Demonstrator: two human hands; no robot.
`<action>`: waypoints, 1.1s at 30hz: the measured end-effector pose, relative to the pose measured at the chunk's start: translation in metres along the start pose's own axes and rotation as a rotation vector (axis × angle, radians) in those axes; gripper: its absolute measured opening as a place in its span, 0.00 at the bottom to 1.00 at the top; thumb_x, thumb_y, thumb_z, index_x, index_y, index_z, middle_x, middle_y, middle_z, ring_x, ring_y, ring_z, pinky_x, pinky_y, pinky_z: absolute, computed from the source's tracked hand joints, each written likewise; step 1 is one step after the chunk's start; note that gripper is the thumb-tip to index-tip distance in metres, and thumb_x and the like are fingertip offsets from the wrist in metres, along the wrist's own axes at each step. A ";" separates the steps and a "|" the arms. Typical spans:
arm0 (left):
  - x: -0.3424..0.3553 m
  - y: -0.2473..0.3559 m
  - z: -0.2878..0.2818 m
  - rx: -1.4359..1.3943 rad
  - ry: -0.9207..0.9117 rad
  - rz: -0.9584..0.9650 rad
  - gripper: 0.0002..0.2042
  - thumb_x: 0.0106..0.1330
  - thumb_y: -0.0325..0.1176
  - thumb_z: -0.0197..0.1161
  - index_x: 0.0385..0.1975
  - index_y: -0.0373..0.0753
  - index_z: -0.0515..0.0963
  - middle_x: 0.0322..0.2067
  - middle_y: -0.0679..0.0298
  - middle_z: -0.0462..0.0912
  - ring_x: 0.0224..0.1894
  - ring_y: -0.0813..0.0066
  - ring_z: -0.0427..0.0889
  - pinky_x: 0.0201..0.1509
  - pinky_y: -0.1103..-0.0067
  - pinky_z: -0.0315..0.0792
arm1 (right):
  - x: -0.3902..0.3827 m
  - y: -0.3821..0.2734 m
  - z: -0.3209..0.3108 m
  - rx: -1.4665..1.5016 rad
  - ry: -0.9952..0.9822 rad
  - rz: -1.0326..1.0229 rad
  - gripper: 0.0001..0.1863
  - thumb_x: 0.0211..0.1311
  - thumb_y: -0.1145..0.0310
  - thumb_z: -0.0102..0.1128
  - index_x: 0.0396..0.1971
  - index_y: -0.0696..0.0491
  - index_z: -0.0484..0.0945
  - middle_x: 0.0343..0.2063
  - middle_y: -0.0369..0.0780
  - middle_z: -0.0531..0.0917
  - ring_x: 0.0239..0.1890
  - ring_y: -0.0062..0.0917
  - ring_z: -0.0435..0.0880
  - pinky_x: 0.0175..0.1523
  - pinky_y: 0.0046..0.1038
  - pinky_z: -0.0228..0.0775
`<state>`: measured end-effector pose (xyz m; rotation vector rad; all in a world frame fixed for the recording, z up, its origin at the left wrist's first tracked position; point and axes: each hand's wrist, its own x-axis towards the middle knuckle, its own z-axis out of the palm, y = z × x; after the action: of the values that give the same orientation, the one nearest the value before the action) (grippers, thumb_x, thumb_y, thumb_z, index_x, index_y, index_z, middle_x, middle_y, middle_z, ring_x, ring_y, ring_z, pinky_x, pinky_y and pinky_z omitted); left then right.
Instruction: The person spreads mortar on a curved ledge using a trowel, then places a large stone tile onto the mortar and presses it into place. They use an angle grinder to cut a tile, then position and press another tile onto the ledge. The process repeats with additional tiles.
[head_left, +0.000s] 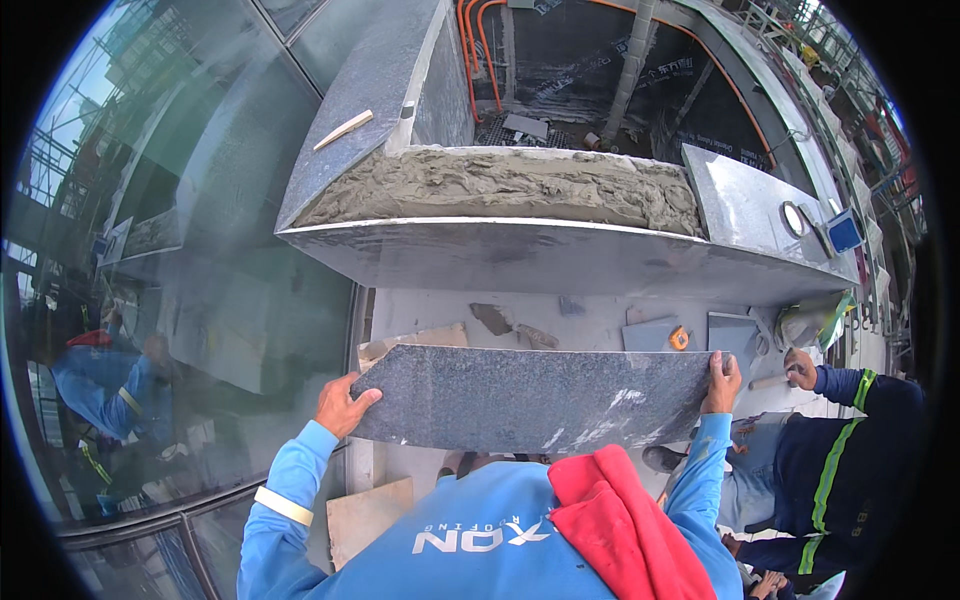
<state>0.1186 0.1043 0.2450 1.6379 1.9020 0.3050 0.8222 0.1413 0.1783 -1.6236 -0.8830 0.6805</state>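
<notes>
A: Left side?
B: Your left hand (343,404) grips the left end of the long dark grey speckled stone slab (530,398), fingers curled round its edge.
A: Where's the slab?
B: Held level at your chest, below the wet grey mortar bed (500,187) on the ledge.
A: Right?
B: Your right hand (722,381) clasps the slab's right end. A co-worker in navy (850,450) crouches beside it.

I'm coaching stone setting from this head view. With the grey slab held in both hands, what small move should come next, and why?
Probably carry the granite slab forward and up toward the mortar bed. The left hand and right hand grip its ends, well short of the wet, uncovered mortar on the ledge.
</notes>
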 end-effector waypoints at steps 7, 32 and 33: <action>-0.001 0.016 0.073 -0.258 0.010 -0.058 0.37 0.62 0.61 0.69 0.51 0.27 0.81 0.31 0.46 0.86 0.32 0.55 0.82 0.43 0.66 0.76 | 0.023 -0.053 -0.052 -0.198 0.042 -0.075 0.19 0.71 0.58 0.66 0.27 0.52 0.70 0.25 0.27 0.65 0.30 0.12 0.59 0.33 0.21 0.51; 0.285 0.152 -0.214 -0.178 0.131 0.320 0.38 0.66 0.59 0.68 0.61 0.28 0.76 0.51 0.49 0.84 0.53 0.64 0.84 0.62 0.70 0.74 | 0.309 -0.296 0.115 -0.261 0.272 -0.170 0.54 0.43 0.33 0.79 0.63 0.58 0.77 0.65 0.50 0.76 0.68 0.40 0.73 0.73 0.39 0.59; 0.299 0.147 -0.220 -0.181 0.159 0.341 0.39 0.66 0.59 0.68 0.62 0.26 0.73 0.53 0.47 0.83 0.56 0.61 0.83 0.64 0.69 0.73 | 0.318 -0.296 0.132 -0.238 0.283 -0.159 0.54 0.42 0.33 0.80 0.63 0.58 0.78 0.66 0.50 0.75 0.69 0.41 0.72 0.74 0.40 0.59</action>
<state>0.0954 0.4666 0.4116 1.8536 1.6410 0.7447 0.8348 0.5102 0.4432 -1.7843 -0.8967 0.2322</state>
